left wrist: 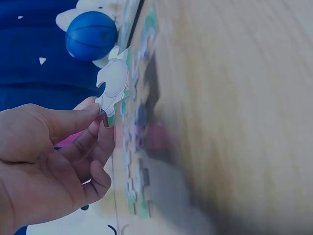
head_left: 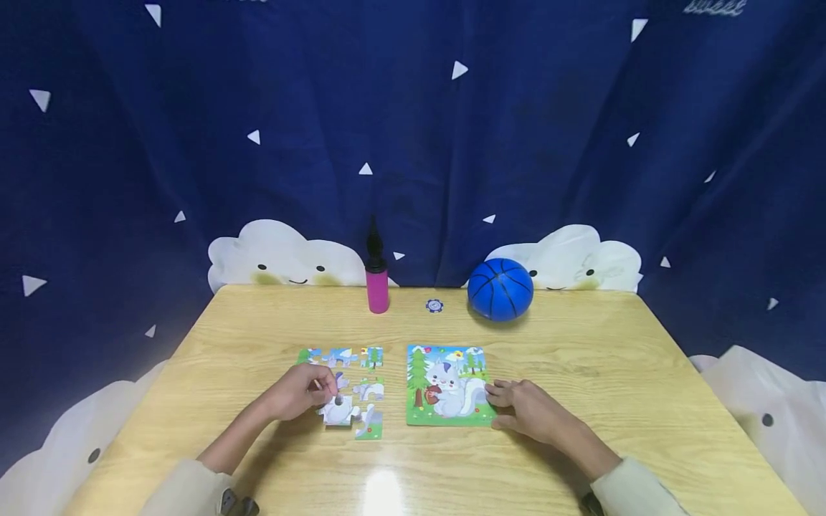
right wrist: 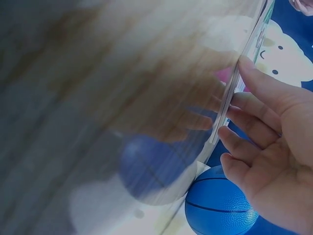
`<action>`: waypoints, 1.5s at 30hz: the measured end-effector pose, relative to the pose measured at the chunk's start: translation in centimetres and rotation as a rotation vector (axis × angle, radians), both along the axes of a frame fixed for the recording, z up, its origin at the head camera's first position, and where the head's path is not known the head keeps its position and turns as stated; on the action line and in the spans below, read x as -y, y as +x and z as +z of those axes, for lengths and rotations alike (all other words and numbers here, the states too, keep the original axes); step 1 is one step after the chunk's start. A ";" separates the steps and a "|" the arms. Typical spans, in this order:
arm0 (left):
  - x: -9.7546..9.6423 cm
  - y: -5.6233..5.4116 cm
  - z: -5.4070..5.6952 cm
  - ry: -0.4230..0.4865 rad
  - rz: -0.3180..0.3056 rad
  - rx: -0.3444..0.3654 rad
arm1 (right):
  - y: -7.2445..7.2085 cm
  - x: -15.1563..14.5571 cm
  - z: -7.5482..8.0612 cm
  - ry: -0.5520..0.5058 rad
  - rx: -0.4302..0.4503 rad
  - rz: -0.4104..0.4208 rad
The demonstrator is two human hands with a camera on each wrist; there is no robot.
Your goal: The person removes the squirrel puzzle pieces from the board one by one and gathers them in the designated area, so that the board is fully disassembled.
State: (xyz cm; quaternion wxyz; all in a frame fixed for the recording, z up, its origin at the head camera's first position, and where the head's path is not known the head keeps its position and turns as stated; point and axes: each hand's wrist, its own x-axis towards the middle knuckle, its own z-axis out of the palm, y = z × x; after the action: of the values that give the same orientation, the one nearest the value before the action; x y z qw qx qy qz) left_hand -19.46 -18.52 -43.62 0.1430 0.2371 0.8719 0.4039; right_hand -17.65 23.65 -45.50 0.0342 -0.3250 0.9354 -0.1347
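My left hand (head_left: 302, 391) pinches a jigsaw piece (left wrist: 115, 78) between thumb and fingertips, tilted up off the table in the left wrist view. The piece shows a pale, rounded part of an animal picture with a green corner. Around it on the table lie several loose jigsaw pieces (head_left: 371, 424), spread in rough rows. My right hand (head_left: 525, 410) rests with relaxed fingers along the right edge of a square picture board (head_left: 448, 385). That board shows a grey squirrel holding an acorn among trees. In the right wrist view, the thumb touches the board's edge.
Behind the puzzle stand a pink hand pump (head_left: 377, 287) with a black top and a blue ball (head_left: 500, 289). A blue-and-white poker chip (head_left: 434, 306) lies between them. The wooden table (head_left: 600, 358) ends at a dark blue curtain (head_left: 413, 129) with white clouds.
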 end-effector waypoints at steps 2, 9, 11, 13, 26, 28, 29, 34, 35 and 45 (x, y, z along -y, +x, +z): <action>0.1 0.1 -0.1 -0.007 0.006 0.005 | 0.1 -0.1 0.0 0.002 -0.008 -0.005; 0.5 0.8 -0.7 -0.046 0.018 0.005 | 0.1 -0.1 -0.1 -0.004 -0.012 0.000; 0.6 1.0 -1.0 -0.057 0.026 0.008 | 0.1 -0.1 -0.1 -0.010 -0.006 0.000; 0.6 1.1 -1.2 -0.069 0.045 0.016 | 0.1 -0.1 0.0 -0.011 -0.003 0.000; 0.2 1.5 -1.7 -0.133 0.110 -0.057 | 0.0 0.0 0.1 -0.010 -0.006 -0.001; 0.1 1.3 -1.5 -0.138 0.100 -0.083 | 0.0 0.0 0.1 -0.012 -0.001 -0.002; 0.0 1.2 -1.3 -0.140 0.098 -0.095 | 0.1 0.0 0.1 -0.012 0.001 -0.002; -1.1 0.7 -0.5 -0.112 0.079 -0.088 | 0.1 0.0 0.0 -0.021 0.011 -0.006; -1.4 0.6 -0.4 -0.105 0.077 -0.077 | 0.1 0.0 0.0 -0.022 0.012 -0.007; -5.6 -1.2 0.5 0.010 0.023 -0.005 | 0.0 0.0 0.0 -0.026 0.007 -0.004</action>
State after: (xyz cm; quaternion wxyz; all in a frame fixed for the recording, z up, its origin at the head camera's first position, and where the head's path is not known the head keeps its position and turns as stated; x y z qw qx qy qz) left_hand -20.62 -12.95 -43.08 0.1351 0.2285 0.8730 0.4091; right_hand -17.66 23.66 -45.54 0.0328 -0.3231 0.9341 -0.1482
